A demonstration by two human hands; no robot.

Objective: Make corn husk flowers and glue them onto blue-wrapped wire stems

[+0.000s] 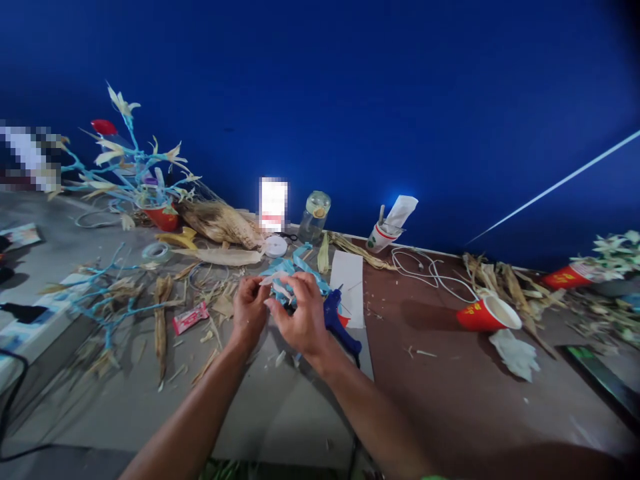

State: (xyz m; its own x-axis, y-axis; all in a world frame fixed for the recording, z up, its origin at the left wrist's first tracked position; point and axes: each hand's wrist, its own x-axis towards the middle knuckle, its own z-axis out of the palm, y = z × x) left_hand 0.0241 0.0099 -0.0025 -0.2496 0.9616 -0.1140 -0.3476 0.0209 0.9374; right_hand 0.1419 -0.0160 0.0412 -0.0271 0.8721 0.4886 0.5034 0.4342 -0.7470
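My left hand (249, 312) pinches a thin pale strip, like a piece of dried corn husk (273, 279), between thumb and fingertips. Facing it, my right hand (307, 317) has its thumb and forefinger spread apart beside the strip; its other fingers are partly hidden. Light-blue ribbon-like strips (304, 253) lie just behind both hands. To the right of my right hand rests a blue hot glue gun (334, 312), partly over a white sheet (349, 273).
Blue-wrapped branches with husk flowers stand in a red cup (163, 217) at left. Husks (220, 223), a tape roll (156, 252), a pink wrapper (191, 318) and a glass jar (316, 217) surround the work. Another red cup (480, 315) lies right, near crumpled tissue (515, 355) and white cable (435, 273).
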